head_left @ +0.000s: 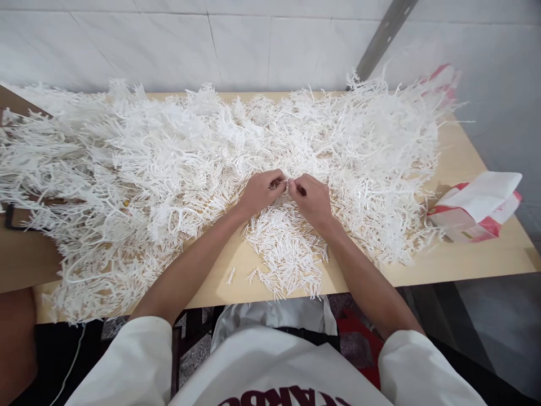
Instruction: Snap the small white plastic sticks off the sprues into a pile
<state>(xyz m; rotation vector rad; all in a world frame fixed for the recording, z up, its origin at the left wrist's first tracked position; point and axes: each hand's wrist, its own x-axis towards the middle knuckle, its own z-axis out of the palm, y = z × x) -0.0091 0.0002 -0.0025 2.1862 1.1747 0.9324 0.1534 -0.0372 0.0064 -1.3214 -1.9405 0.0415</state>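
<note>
A big heap of thin white plastic-looking strands and sprigs [186, 146] covers most of the table. My left hand [262, 192] is closed in a pinch over the middle of the heap, with a thin white strand [280, 181] at its fingertips. Just to the right, my right hand [313, 198] also pinches, its fingertips almost meeting those of the left at the same strand. Both hands' inner fingers are partly hidden. Below them, between my forearms, lies a smaller pile of short loose white pieces [289, 248].
A pink and white tissue pack [475, 208] stands on the wooden table [486, 256] at the right. A tiled wall [240, 51] and a slanted metal post [382, 36] are behind. At the far left, part of another person's arm [17, 332] shows.
</note>
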